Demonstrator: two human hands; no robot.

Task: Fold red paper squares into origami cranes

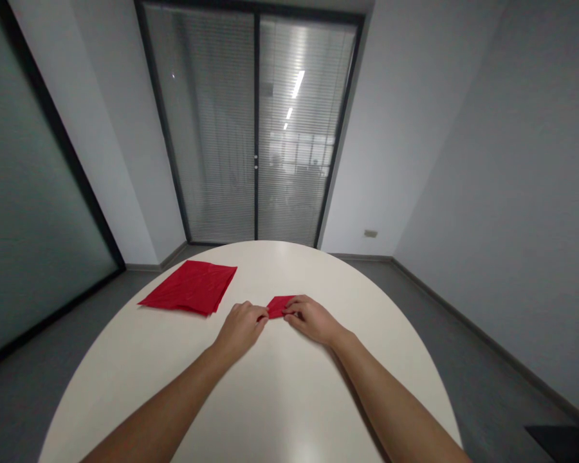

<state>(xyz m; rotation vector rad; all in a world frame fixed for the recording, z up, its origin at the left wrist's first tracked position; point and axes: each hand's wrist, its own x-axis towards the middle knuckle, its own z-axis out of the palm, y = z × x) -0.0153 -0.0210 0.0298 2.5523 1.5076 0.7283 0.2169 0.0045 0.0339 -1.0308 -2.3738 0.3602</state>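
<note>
Between my two hands lies a small folded piece of red paper on the table, its sides partly hidden by my fingers. My left hand is closed at the paper's left end, thumb and forefinger pinching its edge. On the right side, my right hand has its fingers curled over the paper, gripping it with thumb and fingertips. Farther left, apart from both hands, a stack of larger red sheets lies flat with uneven edges.
The round white table carries both the stack and the folded piece. Beyond its far edge stands a glass partition with blinds. Grey floor shows around the table, and a dark object sits at the lower right.
</note>
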